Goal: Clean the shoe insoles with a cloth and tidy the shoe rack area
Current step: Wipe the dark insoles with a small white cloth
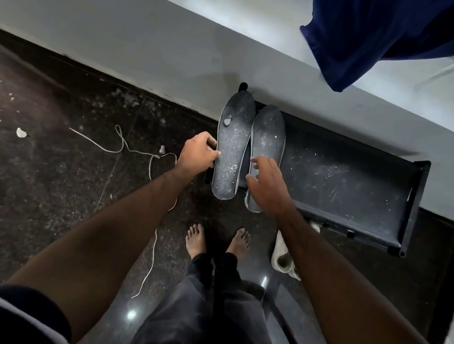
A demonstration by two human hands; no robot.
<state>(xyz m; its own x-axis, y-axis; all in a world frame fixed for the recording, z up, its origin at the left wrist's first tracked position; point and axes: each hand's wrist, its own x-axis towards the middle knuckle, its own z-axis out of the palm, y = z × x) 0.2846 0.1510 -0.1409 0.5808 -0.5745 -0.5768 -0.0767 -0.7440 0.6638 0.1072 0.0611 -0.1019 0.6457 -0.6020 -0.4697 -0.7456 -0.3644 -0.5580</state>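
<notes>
Two dark grey insoles speckled with white dust lie side by side on the left end of a black shoe rack [349, 186]. The left insole [232, 143] carries a small grey chip near its toe. My left hand [199, 154] grips this insole's left edge with curled fingers. The right insole [269, 131] lies under my right hand [269, 186], which hovers over its heel with fingers spread and nothing in it; I cannot tell whether it touches. No cloth for wiping is in view.
A white shoelace [135, 153] trails over the dark speckled floor on the left. A pale shoe [281, 255] lies by my right foot under the rack's front edge. A dark blue fabric [385, 33] hangs over the ledge above. A grey wall runs behind the rack.
</notes>
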